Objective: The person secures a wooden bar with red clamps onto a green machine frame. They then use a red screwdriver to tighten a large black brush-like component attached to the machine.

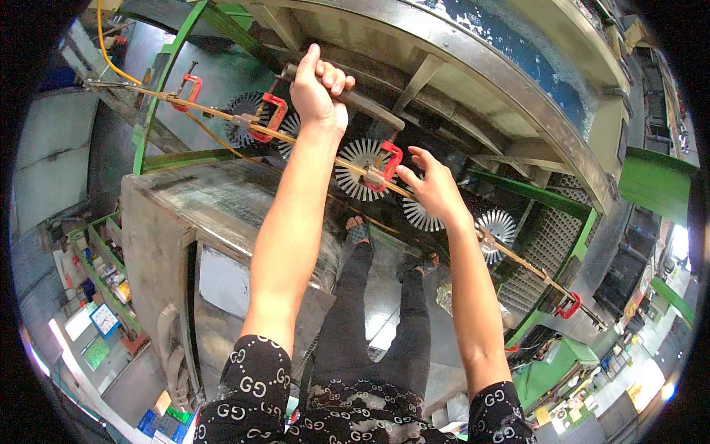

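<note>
My left hand (pixel 319 89) is wrapped round a grey metal pipe (pixel 370 109), thumb pointing up. The pipe slants down to the right, its lower end by the screw of a red C-clamp (pixel 392 157). That clamp grips a long, thin brass-coloured rail (pixel 325 154) crossing in front of me. My right hand (pixel 435 185) is just right of the clamp, thumb and forefinger apart, the thumb close to the clamp's frame; its other fingers are partly hidden. Behind the rail stand several round discs with pale radial spokes, one of them a disc (pixel 360 170) behind the clamp.
More red C-clamps sit along the rail, including one clamp (pixel 269 117) near my left forearm and another clamp (pixel 568 305) at the far right. A metal tank (pixel 510 66) with bluish liquid overhangs the far side. Green frame posts (pixel 168 70) flank the work; a grey metal cabinet (pixel 159 244) stands left.
</note>
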Available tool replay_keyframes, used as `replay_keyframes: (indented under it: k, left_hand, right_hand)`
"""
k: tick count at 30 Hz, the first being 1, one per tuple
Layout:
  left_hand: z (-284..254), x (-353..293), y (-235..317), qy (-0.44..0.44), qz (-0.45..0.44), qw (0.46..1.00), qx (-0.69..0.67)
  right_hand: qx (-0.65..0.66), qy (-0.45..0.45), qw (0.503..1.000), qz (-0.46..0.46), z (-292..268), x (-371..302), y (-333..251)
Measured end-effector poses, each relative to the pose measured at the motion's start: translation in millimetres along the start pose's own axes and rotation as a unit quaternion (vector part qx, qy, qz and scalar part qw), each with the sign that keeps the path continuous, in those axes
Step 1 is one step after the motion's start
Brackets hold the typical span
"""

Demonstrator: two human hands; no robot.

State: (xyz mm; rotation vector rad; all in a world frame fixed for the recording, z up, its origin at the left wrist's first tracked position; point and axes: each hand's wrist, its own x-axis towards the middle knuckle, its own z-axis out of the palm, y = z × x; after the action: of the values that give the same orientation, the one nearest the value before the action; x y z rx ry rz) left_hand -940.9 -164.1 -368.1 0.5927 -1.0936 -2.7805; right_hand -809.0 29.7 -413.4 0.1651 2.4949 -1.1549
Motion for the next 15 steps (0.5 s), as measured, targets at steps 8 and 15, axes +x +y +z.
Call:
replay_keyframes:
  k: [8,15]
  left_hand:
    - [49,-19,-27,-0.048,0.095,0.975,0.193]
    - [56,-77,-63,-0.211,0.358,0.827,0.379]
  right_hand:
    - [0.266,-0.142,0.946,0.118,36,43,17]
    - [0.207,-0.095,0.972,0.055,49,40,18]
